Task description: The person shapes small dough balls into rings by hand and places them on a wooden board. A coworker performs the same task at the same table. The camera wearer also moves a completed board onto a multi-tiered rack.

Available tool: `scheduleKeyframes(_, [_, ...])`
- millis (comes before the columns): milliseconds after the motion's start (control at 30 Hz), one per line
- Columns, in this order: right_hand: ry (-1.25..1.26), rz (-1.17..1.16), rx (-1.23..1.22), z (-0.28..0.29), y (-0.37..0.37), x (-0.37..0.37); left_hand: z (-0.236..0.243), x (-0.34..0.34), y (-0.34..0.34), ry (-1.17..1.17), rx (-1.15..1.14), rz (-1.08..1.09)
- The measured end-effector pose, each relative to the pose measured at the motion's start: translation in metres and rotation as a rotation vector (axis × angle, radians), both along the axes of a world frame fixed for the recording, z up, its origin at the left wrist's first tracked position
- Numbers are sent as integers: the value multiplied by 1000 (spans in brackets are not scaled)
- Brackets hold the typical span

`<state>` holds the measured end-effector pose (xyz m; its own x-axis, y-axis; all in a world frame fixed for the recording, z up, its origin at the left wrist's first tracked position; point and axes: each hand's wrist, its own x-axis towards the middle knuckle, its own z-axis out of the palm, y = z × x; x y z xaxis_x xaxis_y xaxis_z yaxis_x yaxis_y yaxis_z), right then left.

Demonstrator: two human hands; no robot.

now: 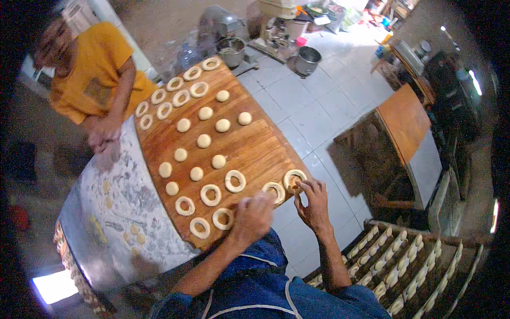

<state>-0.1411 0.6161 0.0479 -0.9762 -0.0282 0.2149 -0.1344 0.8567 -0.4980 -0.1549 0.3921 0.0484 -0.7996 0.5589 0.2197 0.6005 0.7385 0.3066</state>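
My right hand (314,206) is at the near right corner of the wooden board (255,146), thumb and fingertips closed on the inner near edge of a pale dough ring (290,173). My left hand (252,219) is smeared by motion, and its fingers reach the side of another dough ring (280,191). What those fingers hold, if anything, does not show. Left of that hand lie several more rings, among them one close by (216,219). Small round dough balls (204,141) are spaced over the middle of the board, with further rings (181,98) along its far end.
A flour-dusted metal table (127,186) adjoins the board on the left, where a person in an orange shirt (106,53) works. Racks of shaped dough (406,266) stand at lower right. Mixers (220,26) and a metal pot (307,61) are on the tiled floor beyond.
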Motion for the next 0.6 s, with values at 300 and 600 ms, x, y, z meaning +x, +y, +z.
scheduleKeyframes(300, [-41,48,103,-15,-35,2,-24,24,5,-27,-28,72])
scheduleKeyframes(600, [12,64,64,-9,-39,21,-11,58,-48,-36,105,222])
